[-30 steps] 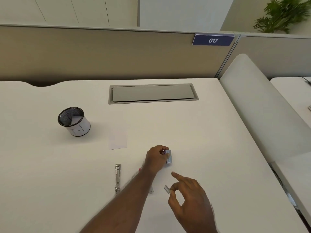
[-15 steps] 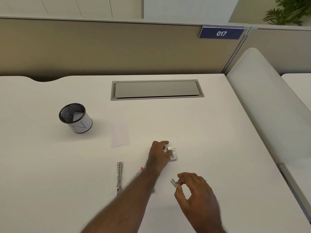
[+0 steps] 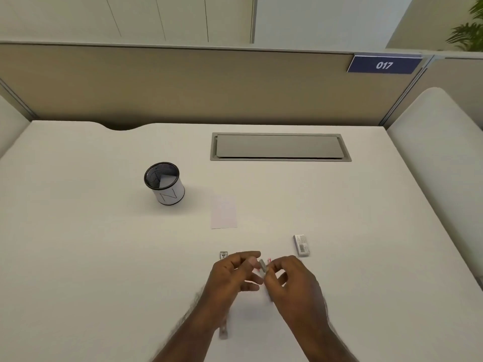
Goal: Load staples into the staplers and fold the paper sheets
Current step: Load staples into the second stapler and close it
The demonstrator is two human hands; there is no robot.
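right hand (image 3: pixel 292 280) grip pinches staple strip (image 3: pixel 263 265) above tabletop (image 3: pixel 104 257) | left hand (image 3: pixel 234 274) grip loose, fingertips at strip | staple box (image 3: pixel 302 245) just right | stapler (image 3: pixel 223 330) under left wrist | paper sheet (image 3: pixel 224 215) beyond

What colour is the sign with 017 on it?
Dark blue with white numerals; the sign shows in the head view.

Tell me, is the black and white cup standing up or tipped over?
Standing up. The cup sits flat on the desk with its round black rim facing upward.
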